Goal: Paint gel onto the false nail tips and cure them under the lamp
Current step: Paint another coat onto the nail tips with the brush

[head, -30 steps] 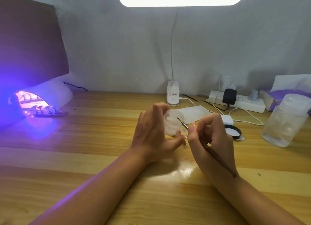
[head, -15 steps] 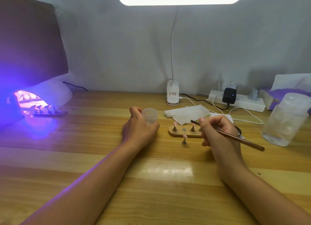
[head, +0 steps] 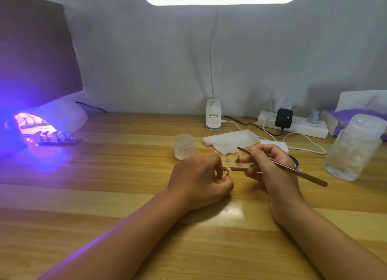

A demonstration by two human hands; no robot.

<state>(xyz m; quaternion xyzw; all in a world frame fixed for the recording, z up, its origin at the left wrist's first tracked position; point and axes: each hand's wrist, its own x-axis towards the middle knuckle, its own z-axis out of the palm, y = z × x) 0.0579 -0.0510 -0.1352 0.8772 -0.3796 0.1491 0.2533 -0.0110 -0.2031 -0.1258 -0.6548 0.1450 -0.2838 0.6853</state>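
A small wooden nail-tip holder point(head: 235, 166) lies mid-table with pink false tips on pegs. My left hand point(head: 201, 181) pinches a loose nail tip on its stand point(head: 227, 172) just in front of the holder. My right hand point(head: 272, 166) grips a thin brown gel brush point(head: 293, 168), its bristle end pointing left over the holder. A frosted gel jar point(head: 184, 146) stands on the table behind my left hand. At far left the curing lamp point(head: 31, 124) glows violet, with a second holder of tips point(head: 60, 140) at its mouth.
A folded tissue point(head: 230, 140) lies behind the holder. A desk lamp base point(head: 213, 117), a power strip point(head: 293, 126) with cables, a clear plastic bottle point(head: 354, 152) and a tissue box point(head: 356, 116) line the back and right. A dark board point(head: 35, 49) leans at left.
My left hand has set the gel jar down on the table and moved right to pinch the loose nail tip stand. My right hand with the brush stayed over the holder.
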